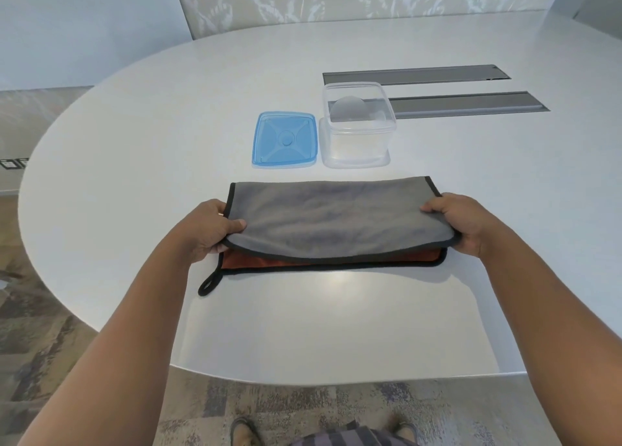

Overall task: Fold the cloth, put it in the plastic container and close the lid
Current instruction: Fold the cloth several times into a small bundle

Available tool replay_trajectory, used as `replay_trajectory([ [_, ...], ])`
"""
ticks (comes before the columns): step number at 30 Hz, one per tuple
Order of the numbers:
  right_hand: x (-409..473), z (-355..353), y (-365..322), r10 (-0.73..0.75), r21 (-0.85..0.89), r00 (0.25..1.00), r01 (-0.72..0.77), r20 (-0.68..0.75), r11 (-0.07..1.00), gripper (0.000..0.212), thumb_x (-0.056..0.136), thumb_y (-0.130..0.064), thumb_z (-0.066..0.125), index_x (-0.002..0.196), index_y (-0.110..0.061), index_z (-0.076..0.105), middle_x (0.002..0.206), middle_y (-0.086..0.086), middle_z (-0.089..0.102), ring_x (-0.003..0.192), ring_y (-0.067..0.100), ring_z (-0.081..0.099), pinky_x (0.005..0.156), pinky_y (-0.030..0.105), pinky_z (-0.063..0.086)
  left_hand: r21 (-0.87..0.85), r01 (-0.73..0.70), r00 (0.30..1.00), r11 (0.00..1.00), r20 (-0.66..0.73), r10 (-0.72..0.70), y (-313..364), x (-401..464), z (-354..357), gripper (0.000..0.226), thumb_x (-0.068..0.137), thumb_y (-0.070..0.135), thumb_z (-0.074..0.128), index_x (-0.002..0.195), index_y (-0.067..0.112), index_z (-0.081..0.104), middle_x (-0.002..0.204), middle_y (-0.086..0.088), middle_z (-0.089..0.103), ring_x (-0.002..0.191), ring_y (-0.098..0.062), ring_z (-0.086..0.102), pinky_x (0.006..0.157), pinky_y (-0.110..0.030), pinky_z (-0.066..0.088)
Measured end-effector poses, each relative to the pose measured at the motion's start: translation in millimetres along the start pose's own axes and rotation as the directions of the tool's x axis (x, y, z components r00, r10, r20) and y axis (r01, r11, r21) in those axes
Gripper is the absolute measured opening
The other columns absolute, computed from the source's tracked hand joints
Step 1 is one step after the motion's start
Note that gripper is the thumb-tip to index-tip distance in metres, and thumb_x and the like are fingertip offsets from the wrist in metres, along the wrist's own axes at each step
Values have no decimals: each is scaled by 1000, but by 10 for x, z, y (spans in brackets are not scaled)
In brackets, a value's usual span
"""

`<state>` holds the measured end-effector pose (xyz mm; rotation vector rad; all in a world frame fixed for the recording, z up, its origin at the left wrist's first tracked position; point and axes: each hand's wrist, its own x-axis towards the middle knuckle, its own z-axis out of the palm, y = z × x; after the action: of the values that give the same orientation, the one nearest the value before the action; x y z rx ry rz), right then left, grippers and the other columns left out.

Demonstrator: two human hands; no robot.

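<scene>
My left hand (210,228) and right hand (462,221) each pinch a corner of the grey, black-edged microfibre cloth (333,220); uneven lowering could leave the fold crooked, too bulky for the clear square plastic container (356,142).

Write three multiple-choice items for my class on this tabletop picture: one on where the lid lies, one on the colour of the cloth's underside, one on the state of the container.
1. Where is the blue lid?
A. On the container
B. On the table, left of the container
C. Under the cloth

2. What colour is the cloth's lower layer?
A. Orange
B. Green
C. White

3. What state is the plastic container in?
A. Closed
B. Open, with the cloth inside
C. Open, without the cloth

Answers:
1. B: the lid lies flat on the table beside the container.
2. A: an orange strip shows beneath the grey top layer.
3. C: the container has no lid on, and the cloth is held by the left hand and right hand.
</scene>
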<state>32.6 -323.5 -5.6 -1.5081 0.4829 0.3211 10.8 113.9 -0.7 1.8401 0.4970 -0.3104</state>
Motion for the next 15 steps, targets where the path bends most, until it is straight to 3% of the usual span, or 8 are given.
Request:
replay_trajectory([
  [3, 13, -16, -41, -23, 40, 1000, 23, -13, 999, 16, 78, -12, 71, 93, -14, 64, 92, 11, 70, 62, 19, 72, 53, 32, 57, 25, -31, 999, 999, -16, 32, 42, -3, -19, 21, 93, 13, 74, 106, 19, 59, 101, -9, 68, 80, -19, 64, 48, -23, 51],
  [7, 2, 5, 27, -4, -120, 1000, 1, -24, 993, 28, 82, -13, 68, 109, -8, 65, 104, 14, 71, 78, 25, 71, 54, 30, 57, 72, -9, 1000, 997, -23, 11, 14, -20, -8, 24, 94, 14, 74, 112, 17, 58, 103, -10, 68, 82, -20, 62, 53, -28, 49],
  [15, -11, 16, -31, 17, -163, 1000, -18, -5, 986, 22, 84, -10, 64, 106, -11, 63, 103, 14, 69, 70, 22, 69, 50, 28, 54, 106, -15, 1000, 994, -6, 15, 31, -59, -31, 26, 93, 14, 75, 111, 21, 56, 109, -12, 69, 86, -22, 65, 64, -32, 54],
])
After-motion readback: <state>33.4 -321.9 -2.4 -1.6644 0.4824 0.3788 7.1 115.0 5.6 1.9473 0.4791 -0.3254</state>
